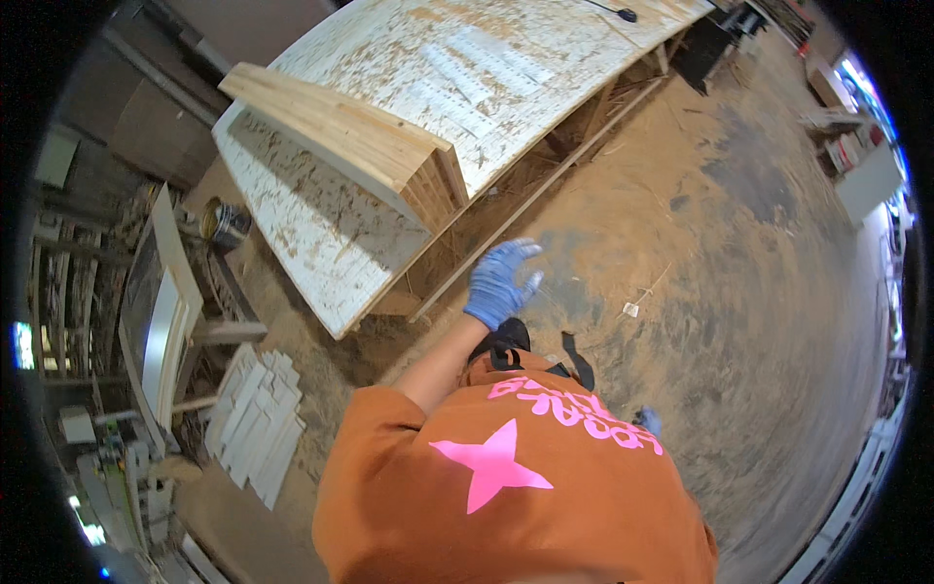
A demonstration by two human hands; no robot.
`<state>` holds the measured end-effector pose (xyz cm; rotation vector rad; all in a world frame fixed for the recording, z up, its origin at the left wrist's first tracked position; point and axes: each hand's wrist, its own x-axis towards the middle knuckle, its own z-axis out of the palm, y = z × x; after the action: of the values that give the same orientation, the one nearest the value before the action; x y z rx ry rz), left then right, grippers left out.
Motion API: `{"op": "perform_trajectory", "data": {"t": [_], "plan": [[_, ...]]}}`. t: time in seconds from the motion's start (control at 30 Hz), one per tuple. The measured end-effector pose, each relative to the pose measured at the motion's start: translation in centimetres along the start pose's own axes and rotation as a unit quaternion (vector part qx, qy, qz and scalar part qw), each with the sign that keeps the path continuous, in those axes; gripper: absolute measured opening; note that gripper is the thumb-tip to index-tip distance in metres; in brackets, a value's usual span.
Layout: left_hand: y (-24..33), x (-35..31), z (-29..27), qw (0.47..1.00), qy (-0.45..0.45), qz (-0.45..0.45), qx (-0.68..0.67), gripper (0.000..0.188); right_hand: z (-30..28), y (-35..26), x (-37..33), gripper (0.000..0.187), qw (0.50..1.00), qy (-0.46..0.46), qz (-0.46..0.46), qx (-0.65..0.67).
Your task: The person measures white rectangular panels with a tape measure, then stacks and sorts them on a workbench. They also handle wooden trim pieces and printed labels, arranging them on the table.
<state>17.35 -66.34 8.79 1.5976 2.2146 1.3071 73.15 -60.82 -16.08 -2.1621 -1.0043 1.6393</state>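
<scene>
In the head view, we see a wooden board stack (341, 125) on the white surface (311, 282). Our left hand (501, 282), blue-gloved, hangs near the stack's close end, fingers loosely parted. Our right hand (650, 421), farther right of the stack, is mostly hidden by the orange shirt (593, 506); we cannot tell its fingers' state.

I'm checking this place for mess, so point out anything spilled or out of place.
Brown shavings litter the white table, and what looks like sawdust coats the floor, so both look messy. A small white scrap lies loose on that floor, apparently dropped.
</scene>
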Motion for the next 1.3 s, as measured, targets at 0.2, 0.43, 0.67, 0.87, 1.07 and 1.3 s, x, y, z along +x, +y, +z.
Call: {"op": "perform_trajectory", "data": {"t": [0.2, 0.43, 0.67, 0.87, 1.07, 1.3], "plan": [[-1.3, 3.3, -7.3, 0.965, 0.138, -0.007, 0.224, 0.051, 3.8, -15.0, 7.2, 0.028, 0.996, -0.019, -0.073, -0.041], [-3.5, 9.8, -11.8, 0.920, 0.078, -0.110, 0.369, 0.078, 20.3, -23.9, 7.9, 0.029, 0.965, -0.180, -0.165, -0.093], [-4.4, 14.0, -12.3, 0.907, -0.011, -0.169, 0.386, 0.085, 26.5, -31.7, 3.1, 0.033, 0.961, -0.205, -0.162, -0.089], [-4.7, 14.0, -12.1, 0.909, 0.030, -0.178, 0.376, 0.068, 28.3, -37.2, 5.3, 0.033, 0.946, -0.243, -0.145, -0.156], [-3.9, 14.7, -11.7, 0.906, 0.038, -0.214, 0.364, 0.059, 32.5, -46.8, 9.1, 0.035, 0.926, -0.269, -0.194, -0.179], [-3.0, 15.0, -11.7, 0.900, 0.034, -0.230, 0.368, 0.066, 35.8, -58.1, 13.5, 0.034, 0.883, -0.324, -0.281, -0.194]]}}
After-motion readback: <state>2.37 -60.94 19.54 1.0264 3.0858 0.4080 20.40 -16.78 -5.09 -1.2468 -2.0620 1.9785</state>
